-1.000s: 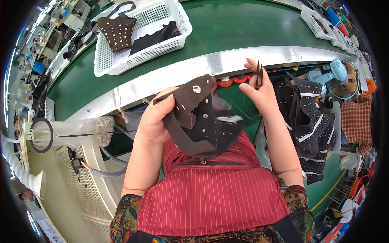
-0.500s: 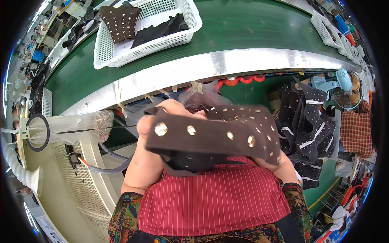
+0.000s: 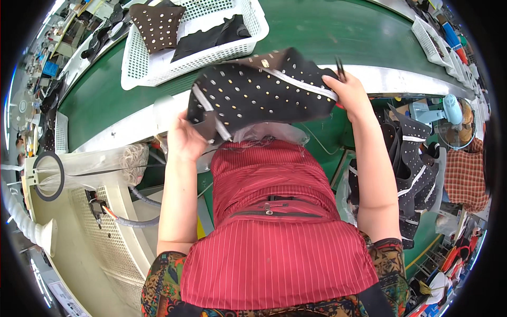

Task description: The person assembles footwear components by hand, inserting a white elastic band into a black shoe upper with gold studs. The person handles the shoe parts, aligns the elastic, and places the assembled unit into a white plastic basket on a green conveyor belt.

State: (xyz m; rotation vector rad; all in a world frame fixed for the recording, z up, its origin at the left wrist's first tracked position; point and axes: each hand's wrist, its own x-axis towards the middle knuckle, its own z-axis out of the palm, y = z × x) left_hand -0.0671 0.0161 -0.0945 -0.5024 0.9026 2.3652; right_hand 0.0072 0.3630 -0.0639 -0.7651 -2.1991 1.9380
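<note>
Stretched between my hands is a studded fabric piece, its black underside with metal dots and white tape strips facing me and a brown edge showing at the top. My left hand grips its lower left corner, the fingers partly behind it. Pinching the right end between thumb and fingers is my right hand. Two thin dark prongs stick up from that right hand; the rest of this tool is hidden. The piece hangs over the near metal edge of the green conveyor belt.
A white perforated basket on the belt holds a brown studded piece and a black piece. Several dotted black pieces hang at my right near a blue fan. A beige machine stands left.
Both hands have moved forward and apart, away from my apron. The fabric piece went from brown side toward me to black underside, spread out and raised toward the belt.
</note>
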